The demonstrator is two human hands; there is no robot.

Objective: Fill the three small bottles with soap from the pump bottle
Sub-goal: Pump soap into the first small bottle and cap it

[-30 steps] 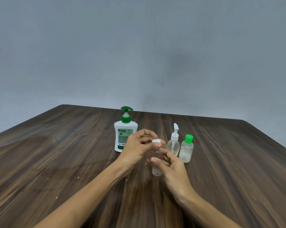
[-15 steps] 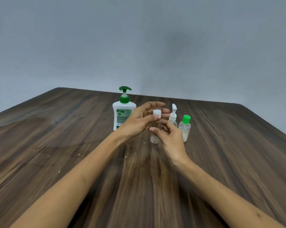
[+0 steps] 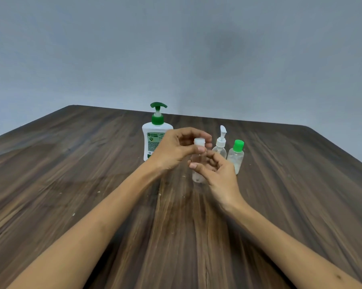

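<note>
A plain grey-blue wall fills the upper half of the frame, with a faint darker smudge right of centre. Below it, a dark wood-grain bench spreads across the lower half, flecked with pale crumbs.

White pump bottle (green pump), dark streaky-grained wooden table.

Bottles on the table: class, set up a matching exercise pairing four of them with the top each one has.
Things:
1. pump bottle
2. held bottle
3. spray bottle
4. rightmost bottle

Tops:
A. flat green cap
B. white cap, pinched by the left hand
C. green pump head
D. white nozzle

Pairs: 1-C, 2-B, 3-D, 4-A
</note>
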